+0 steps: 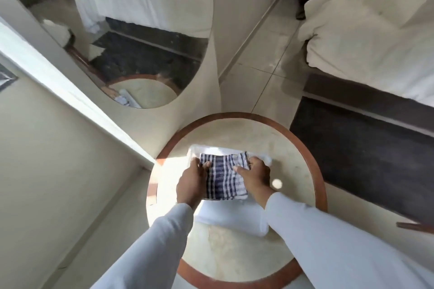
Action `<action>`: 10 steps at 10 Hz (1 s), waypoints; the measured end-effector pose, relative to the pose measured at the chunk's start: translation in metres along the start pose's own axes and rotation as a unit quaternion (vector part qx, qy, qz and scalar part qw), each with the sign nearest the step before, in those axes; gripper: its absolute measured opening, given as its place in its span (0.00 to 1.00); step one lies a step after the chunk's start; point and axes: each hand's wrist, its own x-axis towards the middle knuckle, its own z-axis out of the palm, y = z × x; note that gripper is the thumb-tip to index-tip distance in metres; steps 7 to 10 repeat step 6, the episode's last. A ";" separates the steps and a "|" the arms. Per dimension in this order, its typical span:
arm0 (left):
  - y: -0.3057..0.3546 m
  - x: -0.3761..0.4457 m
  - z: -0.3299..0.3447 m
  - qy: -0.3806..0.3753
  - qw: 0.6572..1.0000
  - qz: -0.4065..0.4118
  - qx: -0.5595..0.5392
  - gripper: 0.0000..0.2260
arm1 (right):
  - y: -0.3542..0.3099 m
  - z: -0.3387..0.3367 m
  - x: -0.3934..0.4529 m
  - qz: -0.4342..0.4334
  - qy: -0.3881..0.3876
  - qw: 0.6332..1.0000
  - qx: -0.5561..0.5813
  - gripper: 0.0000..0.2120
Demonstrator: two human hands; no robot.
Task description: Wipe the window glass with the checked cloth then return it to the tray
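Observation:
The checked cloth [224, 177], blue and white and folded into a rectangle, lies over the white tray [232, 220] on a round table. My left hand [191, 182] grips the cloth's left edge with the fingers curled on it. My right hand [254, 175] pinches the cloth's upper right corner. Both arms wear white sleeves. The tray's far rim [206, 148] shows beyond the cloth. The window frame [70, 91] runs diagonally at the left, brightly lit.
The round table [281, 148] has a pale marble top and a brown wooden rim. A tall mirror [141, 54] leans on the wall behind it. A bed with white linen [375, 30] stands at the right, with a dark rug [364, 155] beside it.

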 end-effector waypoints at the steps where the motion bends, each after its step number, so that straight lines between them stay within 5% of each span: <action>1: -0.011 0.008 0.013 -0.027 0.999 -0.002 0.040 0.12 | 0.010 0.015 0.004 0.034 0.004 0.999 -0.037 0.23; 4: -0.030 0.022 0.019 -0.062 0.987 0.061 0.137 0.12 | 0.031 0.043 0.000 0.022 0.006 0.981 -0.193 0.20; 6: -0.017 0.019 -0.014 -0.005 0.968 0.115 0.224 0.22 | -0.004 0.023 -0.024 -0.130 0.076 0.921 -0.358 0.23; 10: -0.017 0.019 -0.014 -0.005 0.968 0.115 0.224 0.22 | -0.004 0.023 -0.024 -0.130 0.076 0.921 -0.358 0.23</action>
